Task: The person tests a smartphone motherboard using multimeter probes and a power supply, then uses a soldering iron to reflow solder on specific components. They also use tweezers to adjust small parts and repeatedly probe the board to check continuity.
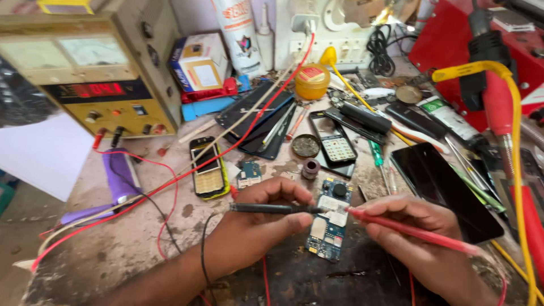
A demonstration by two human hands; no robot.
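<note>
A blue phone circuit board point(328, 226) lies on the worn bench in front of me. My left hand point(255, 224) grips a black test probe point(272, 208) whose tip touches the board's middle. A red test probe point(419, 232) is pinched in my right hand point(422, 238), and its tip meets the board from the right at nearly the same spot. Black and red leads trail from the probes towards me.
A yellow bench power supply point(96, 73) with a red display stands at the back left. Opened keypad phones point(208, 169), a dark smartphone point(447, 190), a round tin point(311, 81), screwdrivers, a purple cloth point(119, 173) and red wires crowd the bench.
</note>
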